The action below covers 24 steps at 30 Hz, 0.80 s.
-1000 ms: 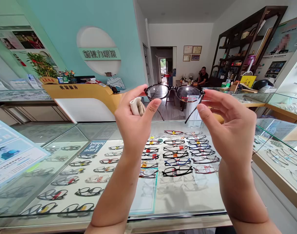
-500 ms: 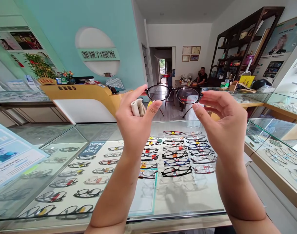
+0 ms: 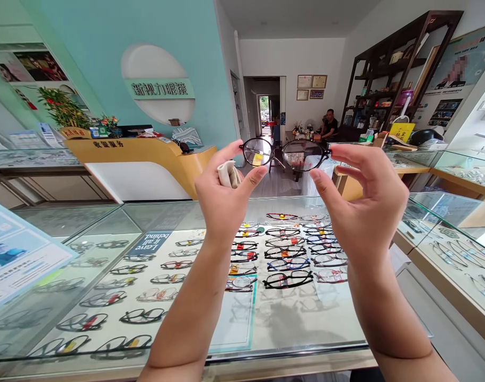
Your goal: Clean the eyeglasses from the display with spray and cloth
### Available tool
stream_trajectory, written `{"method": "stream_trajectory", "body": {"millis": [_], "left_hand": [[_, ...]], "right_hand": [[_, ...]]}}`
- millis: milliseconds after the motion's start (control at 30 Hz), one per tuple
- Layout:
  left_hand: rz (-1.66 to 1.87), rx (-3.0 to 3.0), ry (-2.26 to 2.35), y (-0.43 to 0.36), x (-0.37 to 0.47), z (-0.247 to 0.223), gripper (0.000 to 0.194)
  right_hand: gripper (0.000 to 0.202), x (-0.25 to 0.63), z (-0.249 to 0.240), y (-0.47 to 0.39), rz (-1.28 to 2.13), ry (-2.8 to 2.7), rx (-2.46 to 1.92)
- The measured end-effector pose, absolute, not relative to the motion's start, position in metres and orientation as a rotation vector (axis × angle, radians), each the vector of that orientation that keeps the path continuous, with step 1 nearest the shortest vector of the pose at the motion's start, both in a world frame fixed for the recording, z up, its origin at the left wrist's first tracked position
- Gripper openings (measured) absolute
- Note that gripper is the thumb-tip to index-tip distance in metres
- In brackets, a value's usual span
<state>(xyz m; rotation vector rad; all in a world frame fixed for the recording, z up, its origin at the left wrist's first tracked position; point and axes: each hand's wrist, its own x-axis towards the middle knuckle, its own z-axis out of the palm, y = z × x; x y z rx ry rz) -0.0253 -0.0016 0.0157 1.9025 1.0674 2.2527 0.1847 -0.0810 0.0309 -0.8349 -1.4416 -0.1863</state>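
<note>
A pair of dark round-rimmed glasses [image 3: 303,155] is held up at arm's length above the glass counter. My left hand [image 3: 225,199] pinches the left end of the frame between thumb and fingers, and a folded beige cloth [image 3: 227,175] is tucked in the same hand. At the other end, my right hand [image 3: 367,196] grips the frame near its hinge with thumb and forefinger. The glasses sit slightly angled, the right lens looking larger than the left. Part of a temple arm shows behind the bridge; the rest is hard to make out.
Below my arms, a glass display case [image 3: 306,339] holds rows of eyeglass frames [image 3: 289,279]. A printed leaflet [image 3: 23,260] stands at the left. Beyond are a yellow-and-white reception desk [image 3: 147,151], a dark shelf unit [image 3: 397,69] and a seated person [image 3: 329,126].
The glasses have turned a little between my hands, bringing the right lens nearer and shifting the temple arms. My right hand has tilted and moved slightly right; the cloth stays in my left hand.
</note>
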Motion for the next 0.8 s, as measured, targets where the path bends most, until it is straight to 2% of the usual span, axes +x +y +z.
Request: {"method": "stream_trajectory", "body": {"millis": [200, 467, 633, 800], "left_hand": [[2.242, 1.914, 1.045, 0.007, -0.021, 0.010, 0.076], [2.634, 1.865, 1.084, -0.007, -0.010, 0.012, 0.065], [2.675, 1.858, 1.162, -0.014, -0.009, 0.010, 0.066], [2.683, 1.910, 0.930, -0.007, -0.011, 0.006, 0.068]], "right_hand": [[0.034, 0.181, 0.028, -0.082, -0.233, -1.461, -0.857], [0.031, 0.182, 0.026, -0.067, -0.107, -1.424, -0.807], [0.024, 0.184, 0.030, -0.065, 0.031, -1.408, -0.780], [0.019, 0.185, 0.030, -0.065, 0.054, -1.368, -0.708]]}}
